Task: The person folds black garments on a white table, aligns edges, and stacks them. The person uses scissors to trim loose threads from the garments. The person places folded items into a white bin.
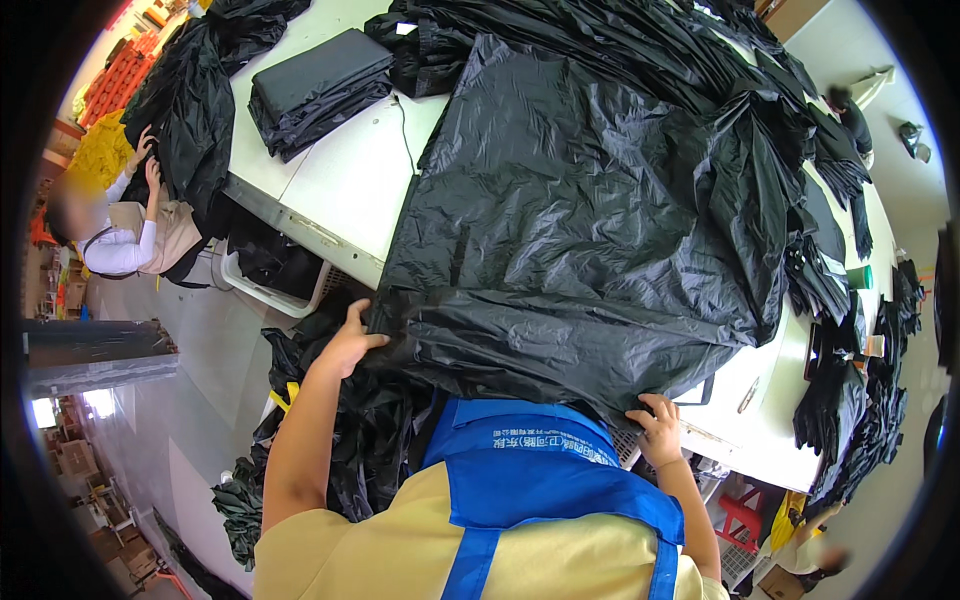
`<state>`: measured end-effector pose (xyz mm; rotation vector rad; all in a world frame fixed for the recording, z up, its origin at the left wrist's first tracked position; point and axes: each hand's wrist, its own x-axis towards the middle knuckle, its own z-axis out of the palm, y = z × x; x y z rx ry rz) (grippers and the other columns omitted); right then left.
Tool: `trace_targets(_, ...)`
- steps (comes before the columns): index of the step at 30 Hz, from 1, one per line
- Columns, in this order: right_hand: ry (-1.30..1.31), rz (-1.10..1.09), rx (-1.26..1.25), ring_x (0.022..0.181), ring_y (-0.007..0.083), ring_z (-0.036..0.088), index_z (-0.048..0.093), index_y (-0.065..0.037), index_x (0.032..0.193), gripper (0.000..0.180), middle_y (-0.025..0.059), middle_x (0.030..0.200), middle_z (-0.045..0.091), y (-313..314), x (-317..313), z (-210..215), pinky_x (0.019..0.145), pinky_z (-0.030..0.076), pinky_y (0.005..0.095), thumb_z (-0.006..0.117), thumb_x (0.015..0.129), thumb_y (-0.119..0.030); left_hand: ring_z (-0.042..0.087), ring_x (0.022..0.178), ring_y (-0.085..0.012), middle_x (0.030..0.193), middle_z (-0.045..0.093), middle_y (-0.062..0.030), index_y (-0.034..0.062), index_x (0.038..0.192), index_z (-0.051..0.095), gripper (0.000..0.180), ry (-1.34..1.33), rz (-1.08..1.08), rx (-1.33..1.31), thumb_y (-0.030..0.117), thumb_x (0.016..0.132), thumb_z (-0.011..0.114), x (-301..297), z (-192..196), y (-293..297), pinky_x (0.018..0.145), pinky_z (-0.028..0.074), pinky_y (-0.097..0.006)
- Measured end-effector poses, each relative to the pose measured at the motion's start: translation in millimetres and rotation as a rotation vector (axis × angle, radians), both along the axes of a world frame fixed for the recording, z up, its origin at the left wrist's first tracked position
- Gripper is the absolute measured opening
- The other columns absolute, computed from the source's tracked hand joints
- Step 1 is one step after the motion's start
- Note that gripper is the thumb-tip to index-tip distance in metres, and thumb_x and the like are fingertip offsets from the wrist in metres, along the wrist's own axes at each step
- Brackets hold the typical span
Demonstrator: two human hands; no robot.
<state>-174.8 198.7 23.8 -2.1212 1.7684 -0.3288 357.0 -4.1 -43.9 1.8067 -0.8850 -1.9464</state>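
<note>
A large sheet of thin, shiny black material lies wrinkled over the white table in front of me, its near edge folded in a band along the table's front. At its near left corner is my left hand, with thumb and forefinger spread apart; its other fingers are partly hidden. My right hand has its fingers closed on the sheet's near right edge. Whether the sheet is one layer or several, I cannot tell.
A folded black stack lies on the table at the far left. More black material is heaped behind. A white basket stands below the left edge. People work at left and lower right.
</note>
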Motion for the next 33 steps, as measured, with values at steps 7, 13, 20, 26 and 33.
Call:
trace_targets(7,-0.342,-0.246,0.477,0.08,0.0201,0.06,0.058,0.0,0.104,0.039,0.0106,0.083,0.063,-55.7,-68.5,134.5,0.077,0.048,0.0319,0.074,0.069,-0.003,0.063,0.101,-0.0226,0.111,0.064,-0.0142,0.0037,0.135,0.046,0.055,0.491,-0.055,-0.169,0.022,0.086,0.063,-9.1,139.4,-35.9,0.092,0.048,-0.033)
trace_targets(13,-0.161,-0.362,0.22,0.098,0.0437,0.057,0.047,0.001,0.117,0.04,0.031,0.099,0.058,-193.7,-103.7,73.4,0.084,0.044,0.0421,0.061,0.087,-0.021,0.055,0.051,-0.0163,0.06,0.053,-0.0021,0.0078,0.103,0.057,0.076,0.162,-0.038,0.136,0.077,0.085,0.032,-59.2,89.5,-135.4,0.053,0.051,-0.031)
trace_targets(20,-0.002,-0.422,0.087,0.095,0.0415,0.059,0.038,-0.016,0.14,0.06,0.0231,0.112,0.055,-202.6,-88.2,-19.2,0.083,0.049,0.0448,0.063,0.086,-0.029,0.06,0.086,-0.0161,0.097,0.063,-0.006,0.0019,0.116,0.057,0.045,-0.222,-0.243,-0.416,0.025,0.08,0.073,-83.4,65.9,-125.7,0.074,0.049,-0.032)
trace_targets(26,-0.019,-0.318,-0.004,0.101,0.0348,0.055,0.062,-0.012,0.111,0.037,0.0153,0.112,0.049,-195.4,-90.8,-14.9,0.085,0.049,0.0399,0.072,0.079,-0.028,0.058,0.104,-0.0194,0.114,0.063,-0.0095,-0.002,0.123,0.054,0.048,0.183,0.004,-0.117,0.015,0.082,0.071,-94.8,67.2,-117.5,0.091,0.046,-0.033)
trace_targets(33,-0.521,-0.242,0.251,0.104,0.0307,0.056,0.054,-0.001,0.088,0.009,0.0153,0.105,0.061,-190.5,-119.1,30.8,0.094,0.04,0.0343,0.057,0.088,-0.009,0.062,0.092,-0.0185,0.104,0.065,-0.0088,-0.0061,0.109,0.06,0.036,0.203,-0.009,-0.246,0.02,0.087,0.068,-89.8,101.1,-96.9,0.085,0.05,-0.034)
